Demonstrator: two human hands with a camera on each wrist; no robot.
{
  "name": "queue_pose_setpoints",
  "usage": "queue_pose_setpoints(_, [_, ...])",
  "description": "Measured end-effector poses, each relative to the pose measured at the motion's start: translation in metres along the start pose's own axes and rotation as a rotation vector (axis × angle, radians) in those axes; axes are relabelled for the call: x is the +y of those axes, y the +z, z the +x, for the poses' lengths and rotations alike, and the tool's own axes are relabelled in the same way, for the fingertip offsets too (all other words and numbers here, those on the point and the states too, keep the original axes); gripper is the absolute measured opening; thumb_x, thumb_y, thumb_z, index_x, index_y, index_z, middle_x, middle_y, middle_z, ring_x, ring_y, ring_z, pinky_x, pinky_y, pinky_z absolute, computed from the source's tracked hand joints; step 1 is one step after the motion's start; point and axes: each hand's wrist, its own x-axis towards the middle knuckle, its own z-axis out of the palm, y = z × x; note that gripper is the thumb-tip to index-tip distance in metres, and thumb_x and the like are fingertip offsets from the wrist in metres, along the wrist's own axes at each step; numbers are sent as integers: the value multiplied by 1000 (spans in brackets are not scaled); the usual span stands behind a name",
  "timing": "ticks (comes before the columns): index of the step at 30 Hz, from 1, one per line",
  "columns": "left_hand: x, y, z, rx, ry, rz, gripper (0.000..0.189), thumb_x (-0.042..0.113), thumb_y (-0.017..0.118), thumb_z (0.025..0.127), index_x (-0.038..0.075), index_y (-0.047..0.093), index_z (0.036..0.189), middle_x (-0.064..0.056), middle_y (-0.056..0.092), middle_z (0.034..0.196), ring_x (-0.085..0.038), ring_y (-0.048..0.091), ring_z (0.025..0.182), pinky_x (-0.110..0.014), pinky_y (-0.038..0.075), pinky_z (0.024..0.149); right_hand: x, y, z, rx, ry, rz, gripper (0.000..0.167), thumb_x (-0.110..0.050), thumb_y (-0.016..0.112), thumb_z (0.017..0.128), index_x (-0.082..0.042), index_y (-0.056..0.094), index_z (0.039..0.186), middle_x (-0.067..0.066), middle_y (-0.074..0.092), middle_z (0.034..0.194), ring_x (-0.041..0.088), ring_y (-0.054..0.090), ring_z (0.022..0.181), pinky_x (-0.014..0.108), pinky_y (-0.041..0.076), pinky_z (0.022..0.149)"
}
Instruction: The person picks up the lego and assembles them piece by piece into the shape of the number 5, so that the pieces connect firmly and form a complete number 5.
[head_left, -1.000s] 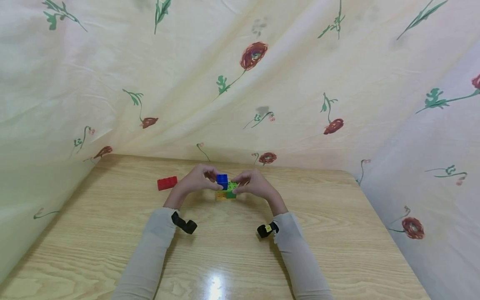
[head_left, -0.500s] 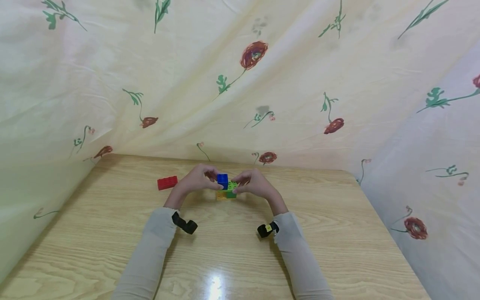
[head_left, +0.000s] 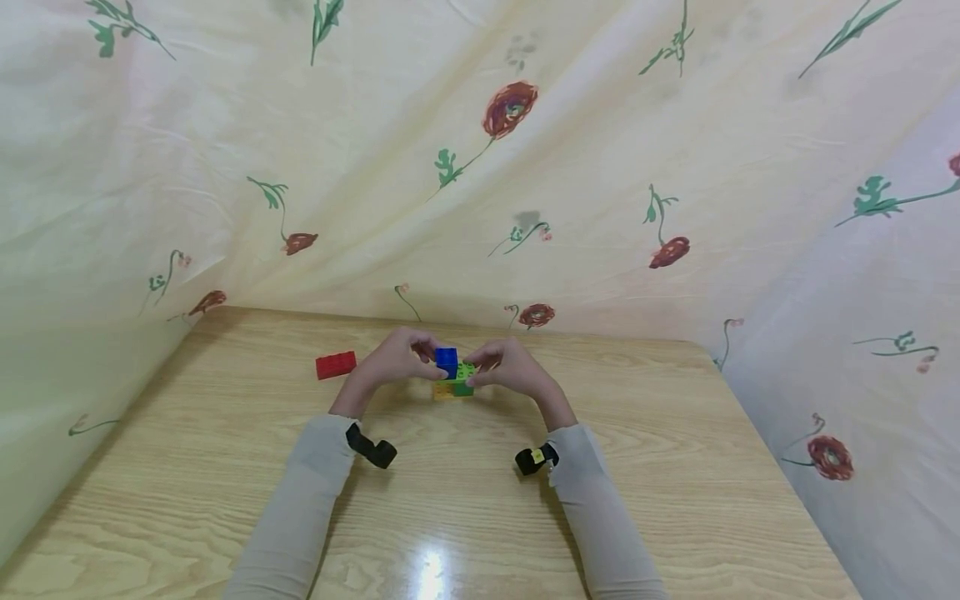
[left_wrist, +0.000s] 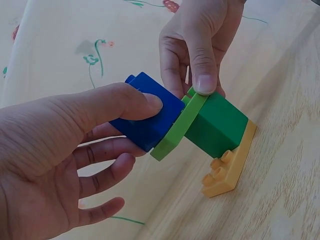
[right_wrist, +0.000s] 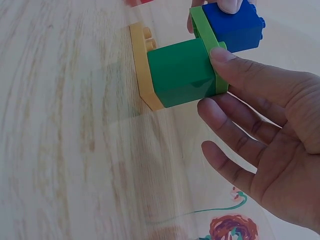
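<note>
A small stack of toy building bricks stands on the table between both hands. At its bottom lies a flat yellow-orange brick (left_wrist: 220, 184), with a dark green brick (right_wrist: 182, 72) on one end of it. A thin light green brick (left_wrist: 176, 131) lies across the green one and overhangs it. On the overhanging end sits a blue brick (left_wrist: 150, 112), pinched between thumb and fingers of my left hand (head_left: 397, 357). My right hand (head_left: 513, 367) pinches the light green brick at its other end, thumb on the near side.
A red brick (head_left: 335, 365) lies on the wooden table (head_left: 450, 508), left of my left hand. A flowered cloth (head_left: 360, 167) hangs behind the table and along its sides. Each wrist wears a black camera strap.
Almost nothing differs. Both hands keep their hold on the bricks, and the whole head view shifts very slightly.
</note>
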Motion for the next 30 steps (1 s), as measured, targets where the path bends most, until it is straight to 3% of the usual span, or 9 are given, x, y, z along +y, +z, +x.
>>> queue_pose_setpoints(15, [0,0,1,1,0,-16,27,12,85,81,1,75,103,-13,74,97,-21,62,89,-30,53,81,2,1,1,8,-6,-19,31,0,79,86,11,72,114,27,73,108,41,70,91,26,56,73])
queue_pose_setpoints(24, [-3,1,2,9,0,13,26,16,86,81,3,76,102,-11,74,95,-21,59,87,-30,50,75,37,4,16,14,0,-16,33,0,80,85,8,72,115,27,73,111,43,69,93,27,56,73])
queue_pose_setpoints(30, [-2,2,3,7,-13,13,26,16,86,82,3,75,102,-10,72,95,-22,58,87,-31,49,76,43,3,15,28,-3,-2,35,-8,84,83,3,74,115,22,74,111,36,71,95,29,57,76])
